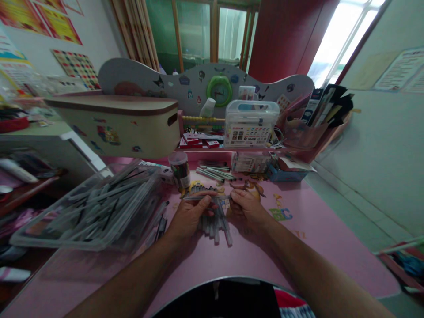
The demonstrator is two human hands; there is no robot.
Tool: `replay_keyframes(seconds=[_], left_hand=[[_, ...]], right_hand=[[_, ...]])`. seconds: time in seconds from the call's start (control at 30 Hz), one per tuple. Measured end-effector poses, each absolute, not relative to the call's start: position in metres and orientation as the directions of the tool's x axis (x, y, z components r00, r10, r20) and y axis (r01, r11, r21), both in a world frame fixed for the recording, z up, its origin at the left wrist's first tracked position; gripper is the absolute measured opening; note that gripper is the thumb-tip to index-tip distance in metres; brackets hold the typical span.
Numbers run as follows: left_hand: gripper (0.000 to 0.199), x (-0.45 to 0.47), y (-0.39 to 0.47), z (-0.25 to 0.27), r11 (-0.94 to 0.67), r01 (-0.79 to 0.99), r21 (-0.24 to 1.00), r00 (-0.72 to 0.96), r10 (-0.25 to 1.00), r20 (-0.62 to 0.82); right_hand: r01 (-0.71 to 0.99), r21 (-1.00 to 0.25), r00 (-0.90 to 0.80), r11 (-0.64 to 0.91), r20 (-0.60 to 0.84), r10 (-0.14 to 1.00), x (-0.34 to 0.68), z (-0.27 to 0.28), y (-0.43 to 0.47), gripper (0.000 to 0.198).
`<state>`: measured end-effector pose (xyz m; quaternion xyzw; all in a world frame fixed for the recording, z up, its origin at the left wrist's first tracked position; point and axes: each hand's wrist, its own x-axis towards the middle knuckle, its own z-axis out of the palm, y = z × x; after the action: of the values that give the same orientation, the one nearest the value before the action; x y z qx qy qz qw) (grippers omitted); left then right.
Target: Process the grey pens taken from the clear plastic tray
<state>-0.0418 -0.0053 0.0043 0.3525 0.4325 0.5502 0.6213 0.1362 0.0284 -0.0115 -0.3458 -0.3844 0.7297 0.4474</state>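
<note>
Between my two hands a slim clear pen (212,197) lies crosswise above the pink desk. My left hand (195,211) grips its left part between thumb and fingers. The fingers of my right hand (244,204) pinch its right end. Under and just in front of my hands several translucent pen barrels (215,226) lie side by side on the desk, their dark ends pointing away from me. Farther back is a loose bunch of thin grey-green sticks, perhaps refills (217,172). My hands hide part of the row of barrels.
A clear plastic bin (99,240) heaped with pens stands at left. Beside it are a few dark pens (161,227). A jar (179,170) stands behind. The back shelf carries a cream storage box (132,128), a clear marker case (250,126) and a green clock (219,91).
</note>
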Motion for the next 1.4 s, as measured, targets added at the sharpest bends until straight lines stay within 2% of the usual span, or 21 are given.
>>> replay_keyframes(seconds=[0.13,0.23,0.3,0.4,0.5,0.57,0.63,0.77,0.9,0.97,1.07,1.17,1.27,1.33,1.4], left_hand=[[0.035,-0.042,0.000,0.003,0.105,-0.393,0.913,-0.020,0.992,-0.123],[0.034,-0.042,0.001,0.003,0.123,-0.415,0.901,0.000,0.991,-0.135],[0.031,-0.042,0.001,0.002,0.126,-0.432,0.893,-0.003,0.990,-0.142],[0.029,-0.041,0.000,0.002,0.129,-0.439,0.889,-0.009,0.989,-0.148],[0.032,-0.042,0.001,0.003,0.120,-0.432,0.894,-0.006,0.991,-0.136],[0.035,-0.042,0.001,0.003,0.114,-0.425,0.898,-0.002,0.992,-0.126],[0.036,-0.042,0.000,0.003,0.115,-0.417,0.902,0.001,0.992,-0.126],[0.038,-0.042,-0.001,0.002,0.112,-0.410,0.905,-0.003,0.992,-0.124],[0.041,-0.043,0.000,0.002,0.106,-0.403,0.909,-0.008,0.993,-0.119],[0.042,-0.044,0.000,0.003,0.114,-0.399,0.910,-0.002,0.992,-0.125],[0.041,-0.044,-0.001,0.003,0.120,-0.398,0.910,0.000,0.991,-0.131],[0.039,-0.044,-0.001,0.004,0.104,-0.398,0.911,-0.013,0.993,-0.119],[0.039,-0.044,-0.001,0.005,0.100,-0.405,0.909,-0.035,0.992,-0.125],[0.040,-0.043,-0.001,0.007,0.111,-0.412,0.904,-0.040,0.989,-0.140],[0.040,-0.042,-0.001,0.008,0.116,-0.416,0.902,-0.037,0.989,-0.144]], right_hand=[[-0.402,-0.888,-0.367,-0.224,-0.068,0.928,0.136,-0.010,0.025,0.035],[-0.310,-0.930,-0.318,-0.195,-0.091,0.944,0.138,-0.011,0.027,0.031],[-0.226,-0.964,-0.277,-0.139,-0.073,0.958,0.138,-0.013,0.028,0.037],[-0.143,-0.985,-0.311,-0.092,-0.044,0.949,0.137,-0.013,0.027,0.040],[-0.271,-0.947,-0.350,-0.173,-0.071,0.934,0.135,-0.012,0.025,0.025],[-0.349,-0.911,-0.352,-0.221,-0.091,0.932,0.134,-0.013,0.024,0.024],[-0.315,-0.927,-0.309,-0.201,-0.100,0.946,0.134,-0.015,0.024,0.021],[-0.172,-0.980,-0.242,-0.097,-0.053,0.969,0.136,-0.018,0.024,0.034],[-0.312,-0.923,-0.369,-0.226,-0.102,0.924,0.134,-0.014,0.021,0.026],[-0.375,-0.890,-0.361,-0.261,-0.120,0.925,0.132,-0.011,0.020,0.026],[-0.324,-0.923,-0.296,-0.206,-0.107,0.949,0.131,-0.010,0.021,0.030],[-0.245,-0.955,-0.332,-0.167,-0.080,0.940,0.132,-0.008,0.021,0.036],[-0.365,-0.894,-0.387,-0.259,-0.107,0.916,0.132,-0.008,0.019,0.027],[-0.431,-0.848,-0.400,-0.309,-0.128,0.908,0.132,-0.011,0.018,0.028],[-0.420,-0.863,-0.357,-0.280,-0.126,0.926,0.132,-0.015,0.020,0.022]])
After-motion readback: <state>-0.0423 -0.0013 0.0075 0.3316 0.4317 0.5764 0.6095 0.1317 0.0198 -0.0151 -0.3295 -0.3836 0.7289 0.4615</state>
